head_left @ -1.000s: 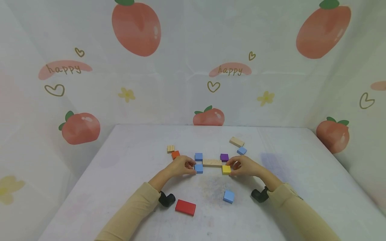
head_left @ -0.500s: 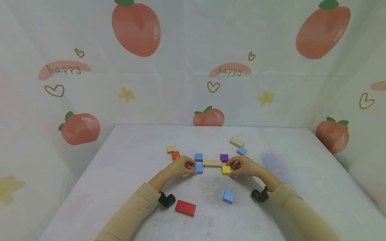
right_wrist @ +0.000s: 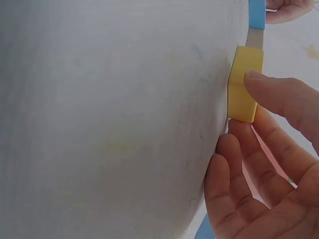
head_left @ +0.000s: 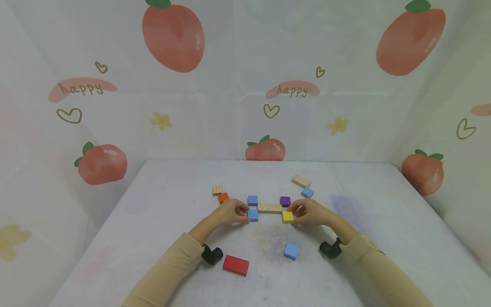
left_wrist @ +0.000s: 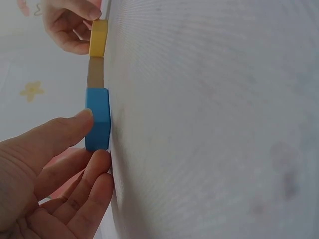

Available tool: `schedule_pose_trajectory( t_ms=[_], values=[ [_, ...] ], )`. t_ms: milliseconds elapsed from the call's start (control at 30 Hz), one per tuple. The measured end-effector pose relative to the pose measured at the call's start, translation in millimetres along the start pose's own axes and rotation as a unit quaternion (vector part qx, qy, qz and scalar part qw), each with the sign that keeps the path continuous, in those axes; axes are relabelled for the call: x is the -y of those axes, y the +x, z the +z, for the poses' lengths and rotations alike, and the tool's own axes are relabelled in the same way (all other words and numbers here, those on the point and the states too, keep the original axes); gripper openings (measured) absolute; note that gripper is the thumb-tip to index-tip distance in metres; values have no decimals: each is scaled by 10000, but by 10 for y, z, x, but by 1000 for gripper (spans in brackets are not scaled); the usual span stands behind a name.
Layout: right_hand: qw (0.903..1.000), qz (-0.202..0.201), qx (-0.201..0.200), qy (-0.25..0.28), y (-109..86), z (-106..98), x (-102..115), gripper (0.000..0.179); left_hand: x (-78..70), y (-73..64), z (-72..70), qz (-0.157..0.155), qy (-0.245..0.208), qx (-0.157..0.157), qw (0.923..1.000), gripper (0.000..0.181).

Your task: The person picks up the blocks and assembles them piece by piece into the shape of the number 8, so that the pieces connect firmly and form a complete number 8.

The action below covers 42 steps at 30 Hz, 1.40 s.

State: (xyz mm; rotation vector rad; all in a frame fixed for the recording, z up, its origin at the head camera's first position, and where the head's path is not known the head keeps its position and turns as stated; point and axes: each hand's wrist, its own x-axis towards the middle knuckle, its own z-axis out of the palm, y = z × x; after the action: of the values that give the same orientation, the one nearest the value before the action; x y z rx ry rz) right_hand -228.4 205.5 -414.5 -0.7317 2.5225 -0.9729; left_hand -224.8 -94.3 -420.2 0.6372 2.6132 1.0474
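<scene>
My left hand (head_left: 231, 212) holds the near blue block (head_left: 252, 215) at its left side. In the left wrist view the thumb lies on that block's face, with curled fingers by its end. On the other side my right hand (head_left: 310, 212) holds a yellow block (head_left: 287, 217). The right wrist view shows the thumb on the yellow block (right_wrist: 243, 92) and the fingers bent beside it. A plain wooden strip (head_left: 270, 208) lies between the two sides. Behind the held blocks sit another blue block (head_left: 252, 200) and a purple block (head_left: 285, 201), at the strip's left and right ends.
An orange block (head_left: 223, 197) and a small ridged wooden block (head_left: 217, 190) lie beyond the left hand. Back right are a wooden block (head_left: 301, 181) and a blue block (head_left: 307, 192). Nearer the front lie a red block (head_left: 235, 265) and a blue block (head_left: 291, 250).
</scene>
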Motion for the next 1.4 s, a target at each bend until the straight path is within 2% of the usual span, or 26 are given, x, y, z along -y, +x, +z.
schedule_pose_trajectory(
  t_ms=[333, 733, 967, 1233, 1400],
  values=[
    [10000, 10, -14, -34, -11, 4, 3, 31, -16, -9, 8, -100, -111, 1, 9999, 33],
    [9998, -144, -33, -91, -21, -4, 1, 32, 3, 0, 5, 15, -52, -19, 10000, 32],
    [10000, -87, -45, -12, -25, -8, -4, 33, 2, -6, 4, 22, -21, -38, 10000, 32],
    [9996, -177, -209, -90, -56, -44, -31, 36, -10, 0, 4, -188, -42, -13, 9998, 32],
    [9992, -240, -308, -85, -81, -55, -22, 35, 2, 7, 5, -92, -48, -19, 9999, 32]
  ],
)
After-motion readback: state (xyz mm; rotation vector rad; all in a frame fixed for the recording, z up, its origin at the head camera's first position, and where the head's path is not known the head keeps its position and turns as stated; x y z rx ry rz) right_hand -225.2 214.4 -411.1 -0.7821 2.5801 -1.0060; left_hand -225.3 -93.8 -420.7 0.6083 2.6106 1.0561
